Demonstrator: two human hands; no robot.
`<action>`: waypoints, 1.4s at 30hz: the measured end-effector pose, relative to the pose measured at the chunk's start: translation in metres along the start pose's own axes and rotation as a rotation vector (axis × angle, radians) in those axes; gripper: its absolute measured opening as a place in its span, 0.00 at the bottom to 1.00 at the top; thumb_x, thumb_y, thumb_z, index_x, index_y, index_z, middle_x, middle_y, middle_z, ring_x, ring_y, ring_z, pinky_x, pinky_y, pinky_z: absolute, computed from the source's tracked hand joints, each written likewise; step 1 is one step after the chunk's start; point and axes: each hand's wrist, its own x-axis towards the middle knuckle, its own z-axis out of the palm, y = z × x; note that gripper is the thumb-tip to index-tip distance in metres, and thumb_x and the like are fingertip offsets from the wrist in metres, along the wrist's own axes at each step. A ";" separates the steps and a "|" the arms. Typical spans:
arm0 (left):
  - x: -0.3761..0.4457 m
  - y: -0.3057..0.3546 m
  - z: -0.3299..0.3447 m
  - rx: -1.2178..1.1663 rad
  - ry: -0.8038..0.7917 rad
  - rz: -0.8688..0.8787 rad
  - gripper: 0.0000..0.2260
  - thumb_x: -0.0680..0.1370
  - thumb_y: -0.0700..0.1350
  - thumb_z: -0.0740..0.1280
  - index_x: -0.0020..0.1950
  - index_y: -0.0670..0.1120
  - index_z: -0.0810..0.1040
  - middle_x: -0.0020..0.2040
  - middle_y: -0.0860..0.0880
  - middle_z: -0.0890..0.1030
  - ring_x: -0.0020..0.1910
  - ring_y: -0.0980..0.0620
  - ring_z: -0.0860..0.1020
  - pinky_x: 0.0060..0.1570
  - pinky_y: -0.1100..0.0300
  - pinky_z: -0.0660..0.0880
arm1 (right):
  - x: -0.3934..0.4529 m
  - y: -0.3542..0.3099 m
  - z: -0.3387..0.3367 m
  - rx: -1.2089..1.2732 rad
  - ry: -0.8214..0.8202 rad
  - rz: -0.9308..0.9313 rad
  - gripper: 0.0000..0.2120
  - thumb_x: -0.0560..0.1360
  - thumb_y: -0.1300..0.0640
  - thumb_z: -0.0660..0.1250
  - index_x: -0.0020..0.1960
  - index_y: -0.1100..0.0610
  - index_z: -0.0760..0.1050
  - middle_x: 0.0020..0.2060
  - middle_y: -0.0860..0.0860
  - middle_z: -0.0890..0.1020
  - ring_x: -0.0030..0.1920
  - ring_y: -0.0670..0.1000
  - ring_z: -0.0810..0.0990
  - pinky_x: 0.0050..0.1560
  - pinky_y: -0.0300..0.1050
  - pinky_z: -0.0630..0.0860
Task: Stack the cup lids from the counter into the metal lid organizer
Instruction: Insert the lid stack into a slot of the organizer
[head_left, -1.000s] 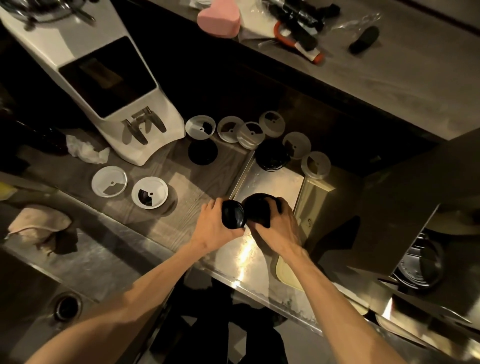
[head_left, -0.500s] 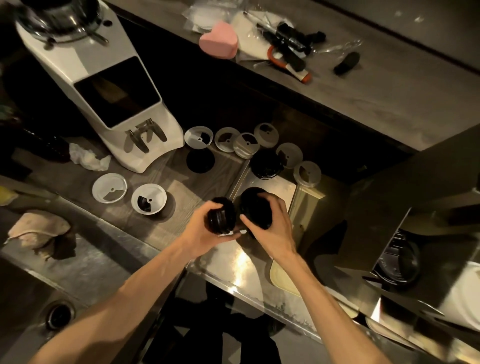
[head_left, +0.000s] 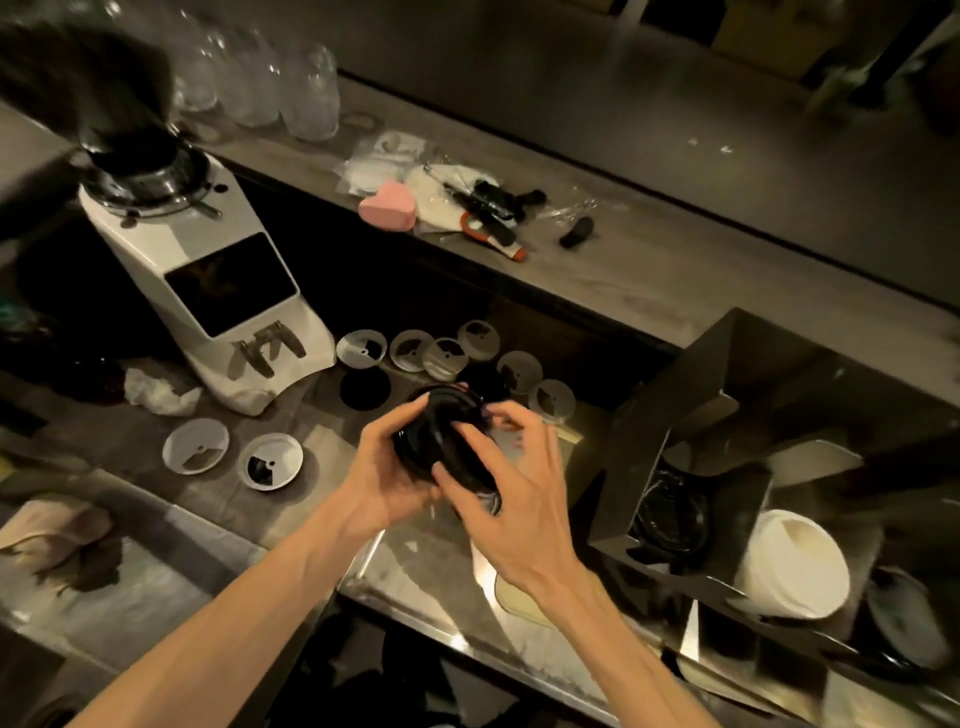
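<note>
Hands (head_left: 384, 467) (head_left: 519, 493) both grasped our black lid stack (head_left: 441, 447) above the worktop's front edge; the metal lid organizer (head_left: 691, 436) lay rightward, nearer our right hand.

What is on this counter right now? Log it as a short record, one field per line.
left hand: left hand grips the black lids
right hand: right hand curls fingers round the same black lids
clear lids: loose on the counter, a row behind the hands, two more to the left
organizer: metal lid organizer at right, black lids inside, white lids beside them
other: white grinder, pink sponge
</note>
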 end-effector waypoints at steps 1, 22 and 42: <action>-0.001 0.000 0.008 0.005 -0.022 0.012 0.23 0.71 0.49 0.70 0.65 0.44 0.80 0.56 0.40 0.84 0.52 0.42 0.84 0.51 0.47 0.82 | 0.000 -0.005 -0.010 0.021 0.074 0.000 0.14 0.80 0.43 0.67 0.62 0.48 0.80 0.62 0.48 0.72 0.61 0.50 0.73 0.59 0.50 0.74; -0.009 -0.048 0.174 0.208 -0.133 0.135 0.21 0.74 0.43 0.64 0.67 0.45 0.78 0.54 0.42 0.85 0.46 0.44 0.86 0.43 0.52 0.83 | -0.015 -0.002 -0.178 0.036 0.094 0.318 0.27 0.80 0.34 0.61 0.76 0.39 0.62 0.68 0.39 0.65 0.65 0.46 0.73 0.62 0.42 0.68; -0.011 -0.086 0.196 0.348 -0.132 0.081 0.13 0.71 0.46 0.71 0.53 0.47 0.88 0.54 0.41 0.85 0.51 0.43 0.84 0.52 0.49 0.78 | -0.048 0.015 -0.229 -0.118 0.050 0.053 0.38 0.68 0.32 0.74 0.72 0.42 0.66 0.65 0.36 0.70 0.63 0.41 0.74 0.59 0.46 0.79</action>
